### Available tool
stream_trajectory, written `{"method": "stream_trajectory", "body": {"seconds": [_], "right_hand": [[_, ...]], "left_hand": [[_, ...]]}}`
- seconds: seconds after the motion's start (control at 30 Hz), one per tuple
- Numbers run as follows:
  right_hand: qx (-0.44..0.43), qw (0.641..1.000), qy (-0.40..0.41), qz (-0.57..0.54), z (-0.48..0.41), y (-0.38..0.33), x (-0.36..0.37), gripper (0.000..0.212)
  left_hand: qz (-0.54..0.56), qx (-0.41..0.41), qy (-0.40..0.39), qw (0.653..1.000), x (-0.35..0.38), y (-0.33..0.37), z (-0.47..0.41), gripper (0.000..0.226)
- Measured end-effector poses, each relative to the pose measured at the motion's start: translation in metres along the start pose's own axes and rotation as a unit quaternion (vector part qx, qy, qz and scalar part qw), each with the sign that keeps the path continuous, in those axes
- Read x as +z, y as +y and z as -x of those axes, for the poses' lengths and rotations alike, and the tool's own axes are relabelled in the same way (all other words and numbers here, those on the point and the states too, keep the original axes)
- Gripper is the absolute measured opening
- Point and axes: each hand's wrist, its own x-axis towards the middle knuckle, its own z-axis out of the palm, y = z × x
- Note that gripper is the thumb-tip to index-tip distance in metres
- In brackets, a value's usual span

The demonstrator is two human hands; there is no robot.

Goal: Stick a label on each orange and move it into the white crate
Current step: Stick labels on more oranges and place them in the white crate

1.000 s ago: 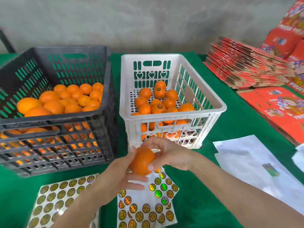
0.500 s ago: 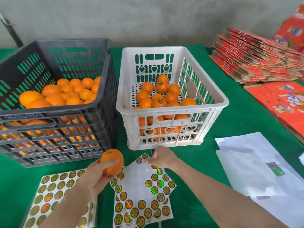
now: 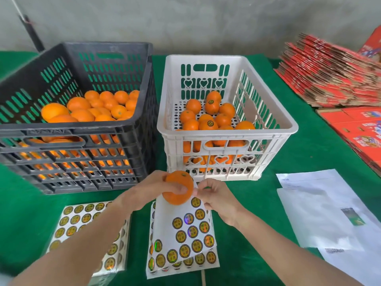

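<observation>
Orange [image 3: 175,197] back beside right grip [image 3: 216,201] of unclear hold, left grip [image 3: 144,193] round it; green cloth [image 3: 258,205], grey wall [image 3: 185,23].

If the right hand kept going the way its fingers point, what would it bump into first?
Probably the orange gripped by the left hand; the right hand looks almost against it.

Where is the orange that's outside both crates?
The orange is low centre in head view, in the left hand, before the white crate, over a sticker sheet.

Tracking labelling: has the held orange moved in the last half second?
Yes: the orange moved right, from left of the sticker sheet to above its top edge.
</observation>
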Motion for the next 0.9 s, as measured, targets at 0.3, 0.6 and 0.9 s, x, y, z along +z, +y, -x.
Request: {"method": "stream_trajectory", "body": {"seconds": [0.3,0.6,0.9], "right_hand": [[-0.078,0.993,0.007,0.093,0.012,0.007,0.003,0.024],[-0.113,0.992,0.027,0.050,0.018,0.009,0.010,0.028],[-0.066,0.993,0.097,-0.030,0.027,0.010,0.005,0.021]], "left_hand": [[0.005,-0.006,-0.008,1.000,-0.009,-0.008,-0.005,0.060],[0.017,-0.037,-0.022,0.999,-0.016,-0.006,-0.008,0.084],[-0.013,-0.030,-0.022,0.999,-0.009,-0.018,-0.008,0.062]]}}
